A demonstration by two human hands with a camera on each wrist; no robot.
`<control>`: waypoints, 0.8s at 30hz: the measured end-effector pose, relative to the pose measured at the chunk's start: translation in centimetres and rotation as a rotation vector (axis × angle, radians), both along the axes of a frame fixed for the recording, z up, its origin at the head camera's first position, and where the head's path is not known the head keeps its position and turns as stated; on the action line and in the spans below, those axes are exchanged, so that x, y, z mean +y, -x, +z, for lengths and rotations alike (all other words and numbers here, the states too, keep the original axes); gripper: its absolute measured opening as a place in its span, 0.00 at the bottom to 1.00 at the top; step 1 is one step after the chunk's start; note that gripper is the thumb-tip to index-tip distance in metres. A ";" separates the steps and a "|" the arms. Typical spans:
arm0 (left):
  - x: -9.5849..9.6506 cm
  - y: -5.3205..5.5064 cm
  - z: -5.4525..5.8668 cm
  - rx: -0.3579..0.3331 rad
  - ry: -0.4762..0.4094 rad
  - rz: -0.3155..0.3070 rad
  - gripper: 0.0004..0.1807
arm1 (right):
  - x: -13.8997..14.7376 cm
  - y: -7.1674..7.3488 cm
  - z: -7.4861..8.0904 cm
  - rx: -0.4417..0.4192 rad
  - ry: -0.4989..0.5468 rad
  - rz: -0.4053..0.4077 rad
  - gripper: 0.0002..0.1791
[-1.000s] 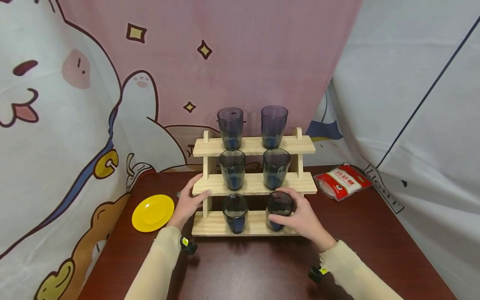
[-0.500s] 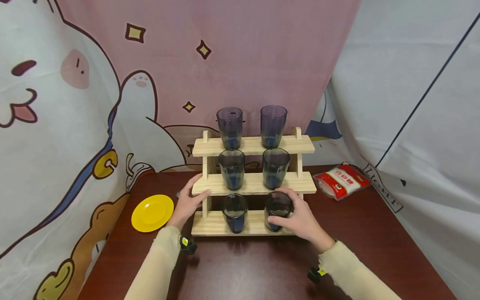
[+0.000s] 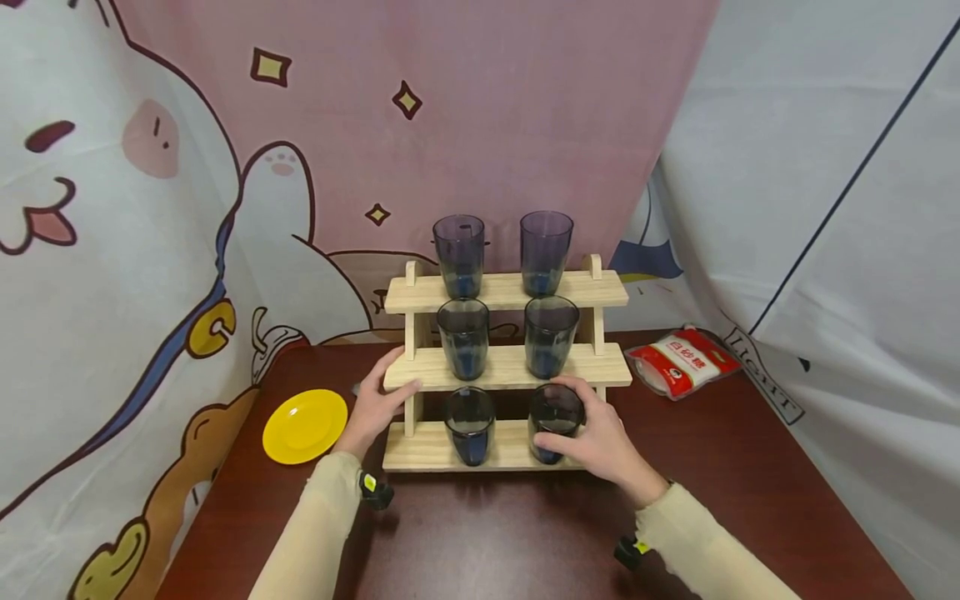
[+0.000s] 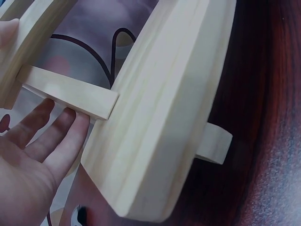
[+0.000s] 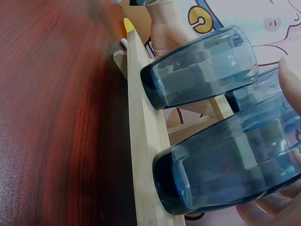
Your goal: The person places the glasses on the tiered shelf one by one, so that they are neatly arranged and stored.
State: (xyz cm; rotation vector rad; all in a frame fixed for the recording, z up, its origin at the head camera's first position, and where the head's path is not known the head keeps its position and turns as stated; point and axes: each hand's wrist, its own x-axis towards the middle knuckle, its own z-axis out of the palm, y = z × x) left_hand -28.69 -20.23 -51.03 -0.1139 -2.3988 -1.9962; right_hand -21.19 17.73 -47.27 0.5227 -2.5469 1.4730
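Note:
A three-tier wooden display shelf (image 3: 420, 367) stands on the table with two tinted drinking glasses upright on each tier. My left hand (image 3: 378, 406) grips its left side at the middle tier. In the left wrist view the thumb (image 4: 8, 31) lies on a board and the fingers (image 4: 66, 129) touch the upright (image 4: 70, 92). On the bottom tier, my right hand (image 3: 603, 433) holds the right glass (image 3: 556, 414) between thumb and fingers. That glass (image 5: 225, 165) rests on the board in the right wrist view. Beside it stands the bottom left glass (image 3: 470, 425).
A yellow plate (image 3: 305, 427) lies to the left of the shelf. At the right lies a red and clear bag (image 3: 684, 363) with printed characters. Dark reddish table surface (image 3: 495, 533) extends in front, and printed cloth (image 3: 525, 100) hangs behind and at both sides.
My right hand and the glass in it have shifted very slightly left. My left hand keeps its place on the shelf.

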 end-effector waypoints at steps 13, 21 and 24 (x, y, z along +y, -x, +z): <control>-0.1 0.3 0.3 -0.014 0.034 -0.009 0.44 | 1.0 -0.2 0.4 0.073 -0.024 0.020 0.50; -0.3 -0.1 1.1 -0.001 0.051 -0.023 0.47 | 3.6 -0.9 1.2 0.151 -0.027 0.019 0.41; -0.8 0.1 1.8 0.039 0.099 -0.018 0.47 | 5.0 -0.8 1.8 0.216 -0.011 0.008 0.39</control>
